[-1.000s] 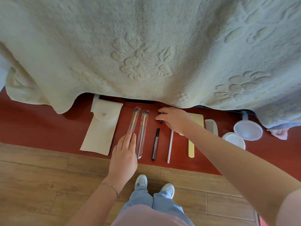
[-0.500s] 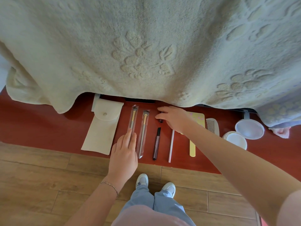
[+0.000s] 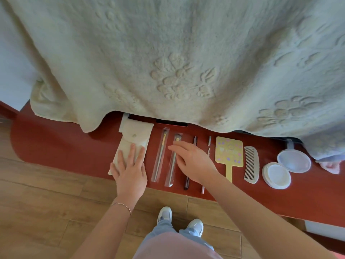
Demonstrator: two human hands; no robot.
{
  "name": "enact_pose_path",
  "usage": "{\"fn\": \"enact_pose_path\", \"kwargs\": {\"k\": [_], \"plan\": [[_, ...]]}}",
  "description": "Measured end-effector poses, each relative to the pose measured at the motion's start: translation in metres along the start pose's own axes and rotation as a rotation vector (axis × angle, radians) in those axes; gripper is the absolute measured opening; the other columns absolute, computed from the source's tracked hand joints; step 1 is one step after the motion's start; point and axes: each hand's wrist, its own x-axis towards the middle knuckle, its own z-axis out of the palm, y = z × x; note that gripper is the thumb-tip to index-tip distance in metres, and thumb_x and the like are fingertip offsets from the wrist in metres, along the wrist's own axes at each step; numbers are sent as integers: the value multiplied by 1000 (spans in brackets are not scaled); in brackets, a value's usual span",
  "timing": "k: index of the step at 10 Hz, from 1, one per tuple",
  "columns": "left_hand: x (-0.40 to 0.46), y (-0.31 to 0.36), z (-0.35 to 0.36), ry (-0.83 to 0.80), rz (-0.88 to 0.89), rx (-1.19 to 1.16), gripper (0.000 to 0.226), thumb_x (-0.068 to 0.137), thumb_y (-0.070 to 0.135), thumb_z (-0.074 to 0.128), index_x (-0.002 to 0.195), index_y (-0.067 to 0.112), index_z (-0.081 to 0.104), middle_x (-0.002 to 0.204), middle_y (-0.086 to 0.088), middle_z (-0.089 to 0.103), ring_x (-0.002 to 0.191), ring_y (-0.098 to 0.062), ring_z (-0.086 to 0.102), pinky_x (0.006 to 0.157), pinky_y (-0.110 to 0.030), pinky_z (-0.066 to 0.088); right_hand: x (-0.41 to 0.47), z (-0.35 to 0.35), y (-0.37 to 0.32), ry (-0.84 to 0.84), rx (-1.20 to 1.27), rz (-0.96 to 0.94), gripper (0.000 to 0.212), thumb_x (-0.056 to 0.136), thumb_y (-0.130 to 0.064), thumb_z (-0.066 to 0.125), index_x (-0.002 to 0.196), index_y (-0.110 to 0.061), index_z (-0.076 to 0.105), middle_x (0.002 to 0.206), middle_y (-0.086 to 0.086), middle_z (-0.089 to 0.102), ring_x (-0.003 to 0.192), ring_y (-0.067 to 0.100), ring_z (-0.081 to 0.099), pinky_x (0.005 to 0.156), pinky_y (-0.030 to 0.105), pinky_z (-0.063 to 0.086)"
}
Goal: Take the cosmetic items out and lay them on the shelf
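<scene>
On the red shelf a row of cosmetic items lies side by side. A white pouch is at the left, and my left hand rests flat on its lower half. Right of it lie two brushes in clear sleeves, a dark pencil and a thin stick. My right hand hovers with straight fingers over the second brush and the pencil, holding nothing. Further right are a yellow hand mirror, a comb and an open round compact beside its puff.
A thick cream blanket hangs from above and covers the back of the shelf. A dark flat thing peeks out under its hem. Wooden floor and my feet are below the shelf edge. A pink cloth lies at far right.
My left hand slid left from the first brush onto the white pouch. My right hand left the pencil's far end and moved left and nearer, over the second brush.
</scene>
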Motion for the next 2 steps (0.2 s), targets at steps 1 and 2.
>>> {"fn": "enact_pose_path", "kwargs": {"k": [1, 2], "plan": [[1, -2, 3, 7, 3, 11, 58, 97, 28, 33, 146, 39, 6, 158, 7, -1, 143, -32, -4, 111, -59, 7, 4, 5, -9, -47, -35, -2, 38, 92, -13, 47, 129, -19, 55, 135, 3, 53, 123, 23, 50, 97, 35, 44], [1, -3, 1, 85, 70, 34, 54, 95, 26, 39, 147, 28, 22, 157, 0, 13, 142, -35, 6, 110, -60, 10, 5, 3, -11, -95, -126, 60, 42, 96, -21, 41, 138, -22, 43, 144, 0, 43, 132, 20, 39, 110, 32, 28]]}}
